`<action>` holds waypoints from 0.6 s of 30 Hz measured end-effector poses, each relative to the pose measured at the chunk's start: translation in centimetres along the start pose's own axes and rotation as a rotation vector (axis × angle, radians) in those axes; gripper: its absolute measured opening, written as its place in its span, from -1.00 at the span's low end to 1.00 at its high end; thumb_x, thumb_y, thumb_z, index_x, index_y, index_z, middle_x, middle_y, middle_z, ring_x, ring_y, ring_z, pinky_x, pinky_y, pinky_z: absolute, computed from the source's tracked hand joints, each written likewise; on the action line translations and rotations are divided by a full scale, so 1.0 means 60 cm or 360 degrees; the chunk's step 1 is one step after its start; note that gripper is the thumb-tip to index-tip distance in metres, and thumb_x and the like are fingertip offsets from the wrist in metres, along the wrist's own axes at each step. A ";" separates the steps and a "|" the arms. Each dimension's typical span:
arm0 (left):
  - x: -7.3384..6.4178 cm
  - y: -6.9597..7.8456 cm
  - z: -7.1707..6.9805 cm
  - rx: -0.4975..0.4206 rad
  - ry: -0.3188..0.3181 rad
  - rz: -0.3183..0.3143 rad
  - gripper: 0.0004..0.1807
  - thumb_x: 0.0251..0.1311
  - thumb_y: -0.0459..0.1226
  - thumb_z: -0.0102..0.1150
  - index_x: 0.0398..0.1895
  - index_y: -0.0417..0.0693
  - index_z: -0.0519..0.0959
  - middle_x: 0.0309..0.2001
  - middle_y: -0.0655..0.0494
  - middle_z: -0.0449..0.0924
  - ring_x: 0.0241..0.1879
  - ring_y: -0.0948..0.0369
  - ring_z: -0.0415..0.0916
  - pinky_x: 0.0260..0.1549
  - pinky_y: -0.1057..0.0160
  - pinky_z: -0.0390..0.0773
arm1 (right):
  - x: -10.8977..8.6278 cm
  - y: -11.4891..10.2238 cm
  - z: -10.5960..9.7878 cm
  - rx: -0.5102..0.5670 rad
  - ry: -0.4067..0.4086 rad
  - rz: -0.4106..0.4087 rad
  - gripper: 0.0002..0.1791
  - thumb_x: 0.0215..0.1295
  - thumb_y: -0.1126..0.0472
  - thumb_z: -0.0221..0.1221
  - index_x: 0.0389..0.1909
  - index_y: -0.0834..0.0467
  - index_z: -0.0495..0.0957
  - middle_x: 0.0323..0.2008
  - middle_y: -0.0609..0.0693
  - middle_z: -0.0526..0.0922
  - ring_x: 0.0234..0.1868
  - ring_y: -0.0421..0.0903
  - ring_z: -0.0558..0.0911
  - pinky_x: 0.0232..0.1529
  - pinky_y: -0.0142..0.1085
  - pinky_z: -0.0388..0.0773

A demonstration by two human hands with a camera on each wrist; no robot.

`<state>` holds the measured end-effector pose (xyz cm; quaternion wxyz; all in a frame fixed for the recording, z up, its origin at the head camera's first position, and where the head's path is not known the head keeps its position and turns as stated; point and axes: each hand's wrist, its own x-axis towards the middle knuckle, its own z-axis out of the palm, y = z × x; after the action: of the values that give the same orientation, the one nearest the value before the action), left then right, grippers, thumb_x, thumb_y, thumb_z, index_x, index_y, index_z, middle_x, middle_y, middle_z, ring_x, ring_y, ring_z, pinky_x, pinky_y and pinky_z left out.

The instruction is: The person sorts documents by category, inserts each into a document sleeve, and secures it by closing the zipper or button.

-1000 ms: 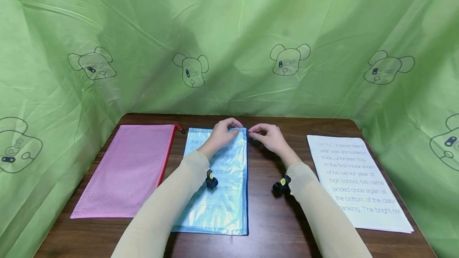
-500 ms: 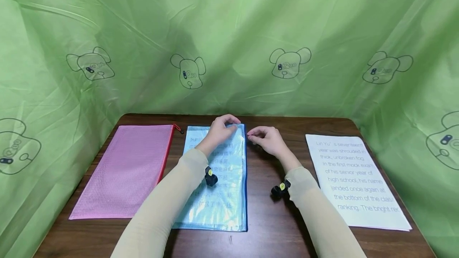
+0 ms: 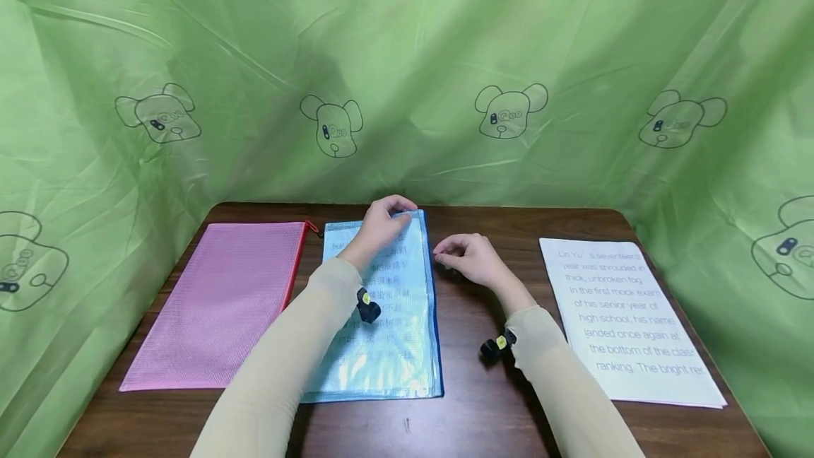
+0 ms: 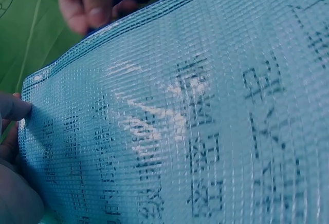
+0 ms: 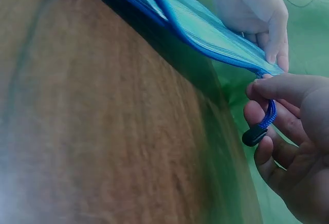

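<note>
A translucent blue mesh zipper pouch [image 3: 394, 366] lies in the middle of the table, with printed characters showing through it. My left hand [image 3: 380, 230] pinches its far edge close to the right corner, thumb on top. That end looks raised in the right wrist view. Beside the pouch's dark blue right edge, my right hand [image 3: 473, 258] pinches the zipper end of a blue cord pull [image 5: 271, 113], whose black tip [image 5: 254, 135] hangs among the curled fingers. The zipper slider itself is hidden by the fingertips.
A pink mesh zipper pouch [image 3: 216, 302] with a red zipper edge lies to the left. At the right is a stack of printed white paper [image 3: 626, 324]. A green curtain [image 3: 407, 90] surrounds the brown wooden table [image 3: 473, 408].
My right hand has moved a little nearer to me along the pouch's right edge. My left hand has shifted left and away, carrying the pouch's far corner with it.
</note>
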<state>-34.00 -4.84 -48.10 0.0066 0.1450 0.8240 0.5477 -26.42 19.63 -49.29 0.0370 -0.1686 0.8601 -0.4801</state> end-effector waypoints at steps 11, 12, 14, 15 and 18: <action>0.000 0.013 -0.027 -0.0041 0.0077 -0.0030 -0.80 0.47 -0.37 0.25 0.03 -0.01 0.77 0.00 0.07 0.68 0.09 0.09 0.58 0.23 0.00 0.55 | -0.036 -0.010 0.008 -0.0006 -0.0141 -0.0010 -0.92 0.51 0.27 0.37 -0.13 0.06 0.82 -0.34 -0.09 0.77 -0.42 0.01 0.70 -0.43 -0.26 0.66; 0.000 0.013 -0.029 -0.0045 0.0085 -0.0029 -0.80 0.48 -0.37 0.25 0.03 0.00 0.77 0.01 0.07 0.68 0.09 0.09 0.57 0.21 0.00 0.55 | -0.039 -0.012 0.007 -0.0017 -0.0146 -0.0017 -0.92 0.51 0.27 0.36 -0.13 0.07 0.82 -0.34 -0.09 0.77 -0.42 0.00 0.69 -0.43 -0.26 0.66; 0.001 0.014 -0.034 -0.0053 0.0095 -0.0025 -0.81 0.49 -0.36 0.25 0.03 -0.01 0.76 0.01 0.06 0.68 0.09 0.09 0.57 0.21 -0.01 0.55 | -0.044 -0.015 0.007 -0.0042 -0.0157 -0.0031 -0.92 0.51 0.27 0.36 -0.13 0.06 0.82 -0.34 -0.10 0.77 -0.41 -0.01 0.69 -0.41 -0.27 0.65; 0.001 0.015 -0.036 -0.0056 0.0096 -0.0025 -0.81 0.49 -0.36 0.25 0.03 -0.01 0.76 0.01 0.06 0.68 0.09 0.08 0.57 0.21 -0.02 0.55 | -0.047 -0.016 0.007 -0.0048 -0.0162 -0.0036 -0.92 0.52 0.26 0.36 -0.12 0.07 0.82 -0.33 -0.11 0.77 -0.41 -0.01 0.69 -0.41 -0.27 0.65; 0.002 0.015 -0.041 -0.0052 0.0091 -0.0025 -0.82 0.50 -0.36 0.26 0.04 -0.01 0.76 0.01 0.06 0.69 0.11 0.07 0.57 0.23 -0.03 0.54 | -0.053 -0.018 0.006 -0.0039 -0.0186 -0.0043 -0.91 0.52 0.27 0.35 -0.11 0.09 0.82 -0.32 -0.09 0.78 -0.41 0.01 0.71 -0.41 -0.27 0.66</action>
<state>-34.33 -6.69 -46.26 -0.0103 0.1226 0.8159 0.5649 -23.08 19.85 -48.89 0.0787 -0.2085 0.8599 -0.4592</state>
